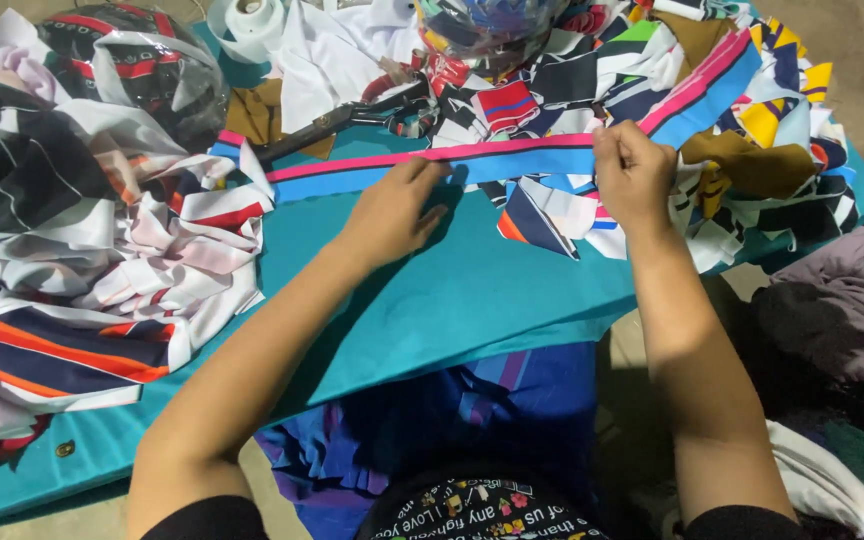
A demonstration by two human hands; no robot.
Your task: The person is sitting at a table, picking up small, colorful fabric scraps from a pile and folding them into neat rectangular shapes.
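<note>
Head view, looking down on a work table draped in a teal cloth [432,300]. A long strip of fabric [492,160], pink along its top edge and blue below, lies stretched across the cloth from left to right, its right end rising over a heap of scraps. The left hand [392,210] rests flat on the strip near its middle, fingers pressed down on it rather than closed around it. The right hand [632,175] pinches the strip further right, fingers curled shut on its upper edge. Black scissors [342,120] with red handles lie just behind the strip, above the left hand. A pile of striped cut fabric [102,250] sits at the left, and a mixed, colourful scrap pile [752,120] at the right.
</note>
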